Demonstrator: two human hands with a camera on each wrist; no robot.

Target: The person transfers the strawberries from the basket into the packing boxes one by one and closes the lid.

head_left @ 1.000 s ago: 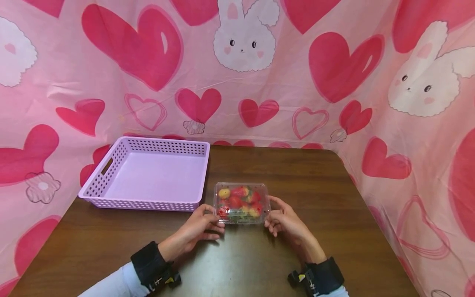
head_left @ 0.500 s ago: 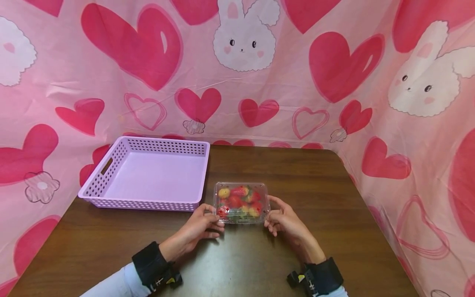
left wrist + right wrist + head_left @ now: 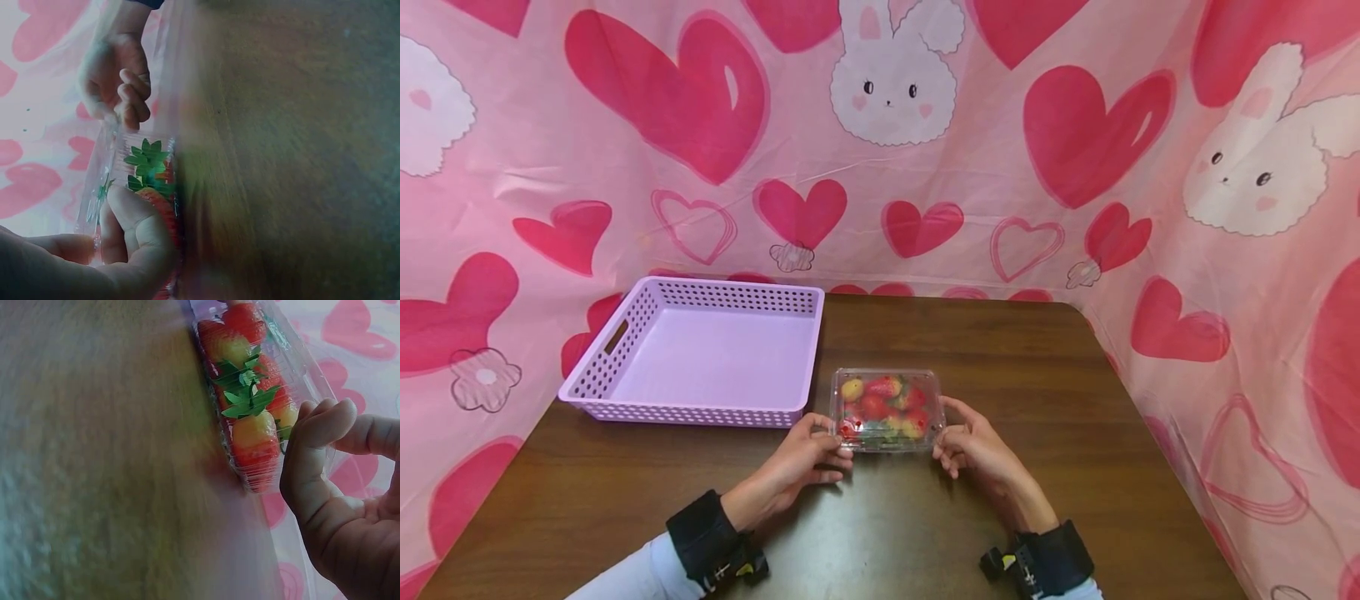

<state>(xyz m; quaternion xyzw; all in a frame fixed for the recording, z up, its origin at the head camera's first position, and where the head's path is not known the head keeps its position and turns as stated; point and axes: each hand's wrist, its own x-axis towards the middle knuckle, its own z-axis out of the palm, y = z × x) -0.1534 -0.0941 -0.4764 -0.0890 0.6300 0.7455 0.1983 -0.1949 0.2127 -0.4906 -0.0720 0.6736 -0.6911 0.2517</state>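
Just in front of the shallow lilac perforated plastic basket (image 3: 700, 354), near its front right corner, a clear thin-walled plastic clamshell box of red and yellow strawberries (image 3: 886, 408) sat on the dark brown wooden desk (image 3: 1015, 367). Both hands were on the box, one at each end. The left hand (image 3: 801, 465) gripped the end nearer the basket, its thumb and curled fingers (image 3: 134, 225) pinching the near corner. The right hand (image 3: 977, 450) gripped the end farther from the basket, with its fingertips (image 3: 322, 425) curled against the side wall and rim. Whether the box was already raised off the desk could not be told from these views; it looked to be resting on it or barely above it.

The box appeared light, and its thin walls would probably flex and buckle under a hard squeeze, which could bruise the fruit inside or pop the lid. The smooth plastic also looked slippery, so a one-sided pinch seemed risky. Its best holds seemed to be the stiffer rim and the corners at the two short ends, where the hands already were, with a finger or two tucked under the base for support. Keeping it level would likely stop the berries from rolling to one end.
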